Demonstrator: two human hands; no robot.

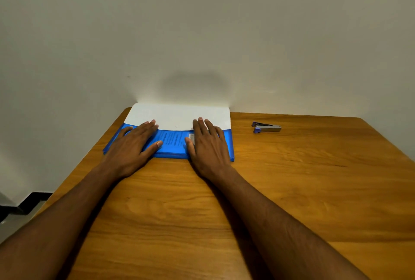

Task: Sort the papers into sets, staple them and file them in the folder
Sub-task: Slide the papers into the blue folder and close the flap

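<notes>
Blue folder [171, 144] flat at the desk's [292, 189] far-left corner, white flap [179, 116] against the wall. Left hand [132, 147] and right hand [207, 147] pressed flat on it, fingers straight and slightly spread. Stapler [266, 127] well apart, toward the far-right edge.

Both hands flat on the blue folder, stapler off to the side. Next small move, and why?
Probably lift the white flap open. Left hand and right hand lie flat on the closed blue folder, holding nothing; printed sheets show through its cover, none loose on the table. The stapler sits untouched, right.
</notes>
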